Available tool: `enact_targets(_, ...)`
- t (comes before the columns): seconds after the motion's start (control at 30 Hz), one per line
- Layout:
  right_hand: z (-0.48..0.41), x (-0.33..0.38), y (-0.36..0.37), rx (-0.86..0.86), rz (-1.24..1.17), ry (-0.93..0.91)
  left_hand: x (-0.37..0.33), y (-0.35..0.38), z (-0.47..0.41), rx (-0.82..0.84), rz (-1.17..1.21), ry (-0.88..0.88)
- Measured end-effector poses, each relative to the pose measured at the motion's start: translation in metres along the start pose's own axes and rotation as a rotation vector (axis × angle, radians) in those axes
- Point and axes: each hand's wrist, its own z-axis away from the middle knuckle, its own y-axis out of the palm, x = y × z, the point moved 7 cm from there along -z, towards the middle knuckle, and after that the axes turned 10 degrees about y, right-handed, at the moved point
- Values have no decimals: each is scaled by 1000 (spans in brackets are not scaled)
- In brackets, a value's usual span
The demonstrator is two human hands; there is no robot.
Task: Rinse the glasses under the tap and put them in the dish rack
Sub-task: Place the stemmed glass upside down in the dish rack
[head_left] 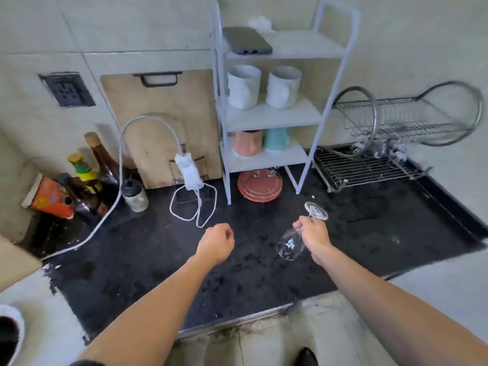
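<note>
Now right hand grips glass by stem (foot up); left hand curled, seemingly empty.

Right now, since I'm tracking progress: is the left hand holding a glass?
No, the left hand is curled, empty; the right hand grips the wine glass.

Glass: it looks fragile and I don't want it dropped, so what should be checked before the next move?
1. Right hand grips the glass by its stem: ok.
2. Glass rinsed: cannot tell.
3. Rack has free space on its lower grid: ok.
4. Way over the counter to the rack looks unobstructed: ok.
5. Left hand holds nothing, free to steady the glass: ok.
</note>
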Motion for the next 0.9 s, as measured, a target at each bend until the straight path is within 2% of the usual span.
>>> enact_targets(0.17, -53, -4, -84, -35, -36, 40, -78, 52, -50, 64, 3, 95)
enact_targets(0.4, -148, 10, -190, -74, 130, -84, -190, 120, -124, 35, 1, 143)
enact_targets(0.57, -200, 50, -254, -127, 252, -199, -272, 150, -167, -46, 70, 164)
enact_targets(0.7, -241, 83, -286, -175, 261, -215, -327, 153, -201, -128, 124, 196)
enact_targets(0.9, -304, 113, -306, -247, 387, -231, -369, 159, -255, -246, 180, 301)
